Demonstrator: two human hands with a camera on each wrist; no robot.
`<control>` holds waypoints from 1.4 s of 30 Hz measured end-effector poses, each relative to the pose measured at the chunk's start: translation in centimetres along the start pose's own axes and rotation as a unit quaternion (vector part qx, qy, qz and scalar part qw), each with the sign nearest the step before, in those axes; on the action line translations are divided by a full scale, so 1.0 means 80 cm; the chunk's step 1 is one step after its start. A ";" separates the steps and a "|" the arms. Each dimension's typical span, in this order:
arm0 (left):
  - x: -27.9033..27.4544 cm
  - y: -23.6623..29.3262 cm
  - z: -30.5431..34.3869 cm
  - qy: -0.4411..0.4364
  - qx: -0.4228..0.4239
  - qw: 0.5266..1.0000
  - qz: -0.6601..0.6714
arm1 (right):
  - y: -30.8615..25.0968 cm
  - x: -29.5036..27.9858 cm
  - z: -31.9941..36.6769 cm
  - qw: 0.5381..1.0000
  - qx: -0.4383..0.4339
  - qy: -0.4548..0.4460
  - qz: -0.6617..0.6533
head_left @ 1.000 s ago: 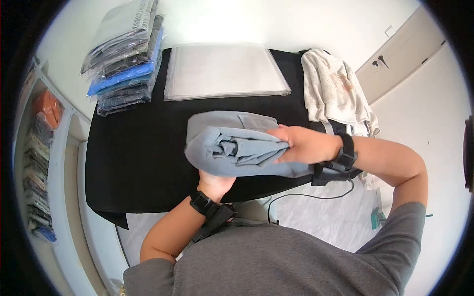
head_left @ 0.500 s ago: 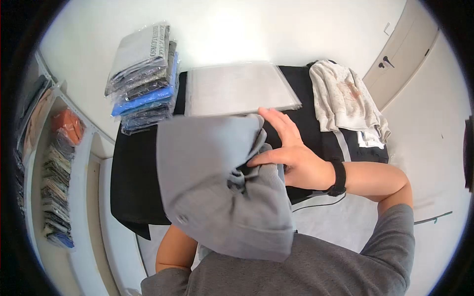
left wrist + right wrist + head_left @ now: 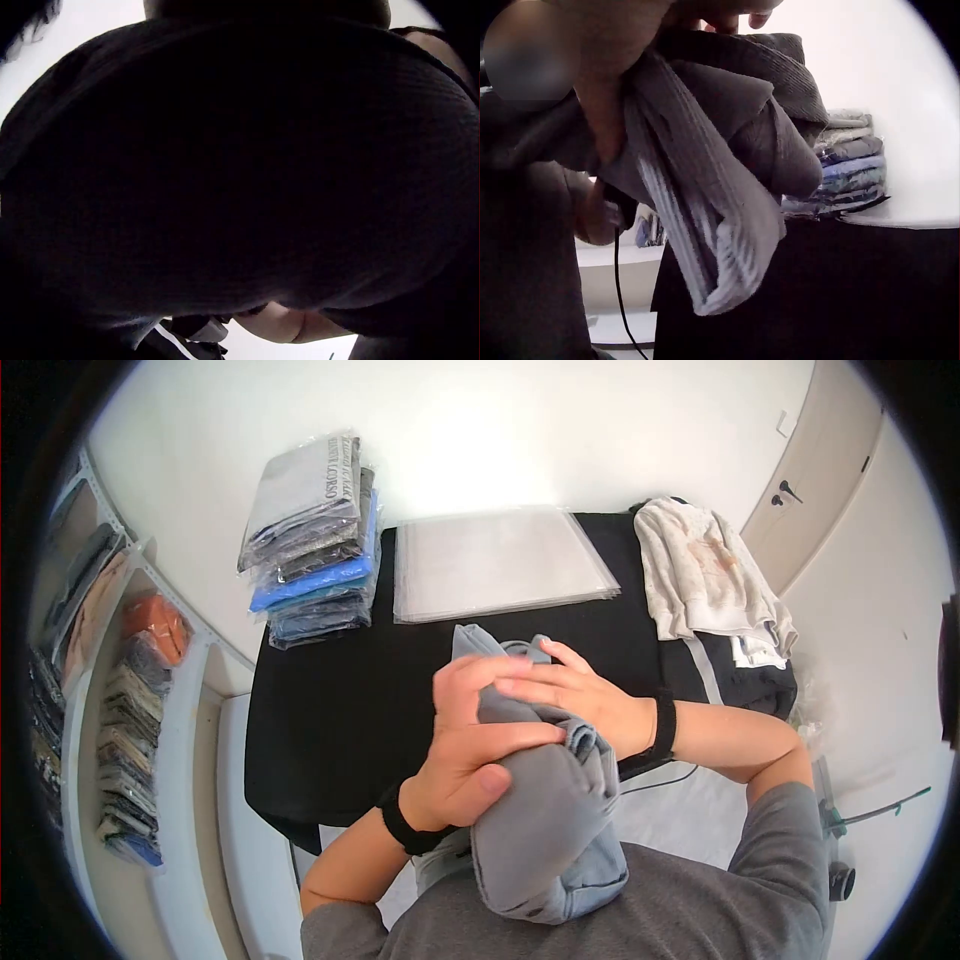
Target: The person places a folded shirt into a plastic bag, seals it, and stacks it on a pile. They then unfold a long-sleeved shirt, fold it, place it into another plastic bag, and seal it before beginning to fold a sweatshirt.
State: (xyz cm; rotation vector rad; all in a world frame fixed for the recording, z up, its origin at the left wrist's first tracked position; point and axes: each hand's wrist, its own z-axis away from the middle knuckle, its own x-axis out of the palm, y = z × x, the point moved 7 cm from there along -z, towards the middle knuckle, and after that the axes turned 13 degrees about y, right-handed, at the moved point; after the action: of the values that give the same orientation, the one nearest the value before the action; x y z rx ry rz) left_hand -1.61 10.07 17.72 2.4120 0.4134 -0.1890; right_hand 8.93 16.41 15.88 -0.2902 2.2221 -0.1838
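Note:
A grey-blue garment (image 3: 540,820), loosely folded and bunched, is held up in front of the person's chest. The left hand (image 3: 462,745) grips its near-left side, fingers reaching over the top. From the other side the right hand (image 3: 595,705) holds the upper part, its fingers meeting those of the left. In the right wrist view a ribbed band of the garment (image 3: 735,262) hangs below the right hand (image 3: 619,52). Dark cloth (image 3: 240,165) fills most of the left wrist view and hides the left hand there.
Flat clear plastic bags (image 3: 500,565) lie at the back of the black-covered table (image 3: 350,730). Left of them stands a stack of bagged clothes (image 3: 315,550); a cream sweatshirt (image 3: 710,570) lies on the right. Shelves (image 3: 190,700) with packed clothes line the left wall.
The garment has come off its place over the table towards the chest and turned more upright, bunching narrower. The left hand, hidden half a second ago, now shows on top beside the right.

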 end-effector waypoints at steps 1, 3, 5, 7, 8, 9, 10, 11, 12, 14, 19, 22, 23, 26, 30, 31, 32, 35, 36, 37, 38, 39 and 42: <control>0.004 0.008 -0.009 0.007 0.036 0.998 -0.044 | -0.001 0.002 0.004 1.000 0.000 0.001 -0.001; 0.015 0.007 -0.016 -0.040 0.027 0.997 -0.068 | -0.001 0.010 0.018 0.997 -0.033 -0.001 0.063; 0.025 0.002 -0.025 -0.063 0.008 0.997 -0.041 | 0.003 0.011 0.035 0.998 -0.011 0.007 0.064; 0.036 -0.007 -0.032 -0.108 0.010 0.994 0.001 | 0.008 0.013 0.048 0.996 0.013 0.077 0.041; 0.038 -0.012 -0.036 -0.109 0.009 0.994 -0.001 | 0.007 0.016 0.055 0.996 0.013 0.079 0.039; 0.045 -0.019 -0.041 -0.125 -0.033 0.991 0.036 | 0.013 0.019 0.062 0.995 0.065 0.080 -0.020; 0.048 -0.027 -0.047 -0.139 -0.074 0.985 0.073 | 0.014 0.021 0.066 0.987 0.116 0.079 -0.079; 0.043 -0.044 -0.056 -0.134 -0.065 0.989 0.018 | -0.002 0.000 0.068 0.975 0.131 0.163 -0.071; 0.033 -0.064 -0.068 -0.100 -0.031 0.993 -0.059 | -0.006 0.006 0.096 0.975 0.131 0.164 -0.074; 0.007 -0.134 -0.091 -0.055 -0.162 0.979 -0.114 | 0.038 0.029 0.214 0.917 0.324 0.199 -0.120; -0.046 -0.333 -0.035 -0.204 -0.146 0.859 -0.446 | 0.033 -0.036 0.222 0.549 0.458 0.573 -0.401; -0.059 -0.388 -0.016 -0.166 -0.091 0.811 -0.553 | 0.063 -0.025 0.272 0.393 0.361 0.619 -0.576; -0.056 -0.382 -0.018 -0.165 -0.086 0.812 -0.553 | 0.067 -0.022 0.279 0.394 0.357 0.622 -0.575; -0.057 -0.372 -0.019 -0.181 -0.193 0.783 -0.563 | 0.080 0.001 0.314 0.285 0.355 0.665 -0.592; -0.048 -0.348 -0.030 -0.173 -0.139 0.747 -0.627 | 0.092 0.023 0.351 0.288 0.366 0.629 -0.622; -0.045 -0.336 -0.034 -0.168 -0.123 0.748 -0.630 | 0.091 0.026 0.354 0.317 0.395 0.620 -0.600; -0.042 -0.327 -0.037 -0.164 -0.108 0.749 -0.633 | 0.091 0.029 0.355 0.346 0.424 0.609 -0.575; -0.026 -0.307 -0.042 -0.145 -0.050 0.757 -0.635 | 0.089 0.029 0.352 0.308 0.408 0.624 -0.591; -0.021 -0.307 -0.040 -0.148 -0.051 0.756 -0.635 | 0.090 0.031 0.355 0.305 0.409 0.624 -0.591; -0.016 -0.303 -0.042 -0.129 -0.032 0.763 -0.633 | 0.091 0.033 0.360 0.315 0.414 0.620 -0.587; -0.013 -0.300 -0.043 -0.109 -0.014 0.769 -0.630 | 0.092 0.034 0.363 0.325 0.418 0.617 -0.583; -0.013 -0.301 -0.044 -0.111 -0.013 0.769 -0.629 | 0.093 0.037 0.366 0.324 0.418 0.618 -0.582; -0.026 -0.314 -0.049 -0.127 -0.051 0.694 -0.707 | 0.091 0.035 0.361 0.333 0.409 0.611 -0.590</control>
State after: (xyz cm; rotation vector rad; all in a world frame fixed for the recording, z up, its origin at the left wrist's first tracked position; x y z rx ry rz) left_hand -12.09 30.25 6.13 1.3706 1.9734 -1.0837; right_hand 28.97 21.73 -5.71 -1.4801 1.9907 -3.0835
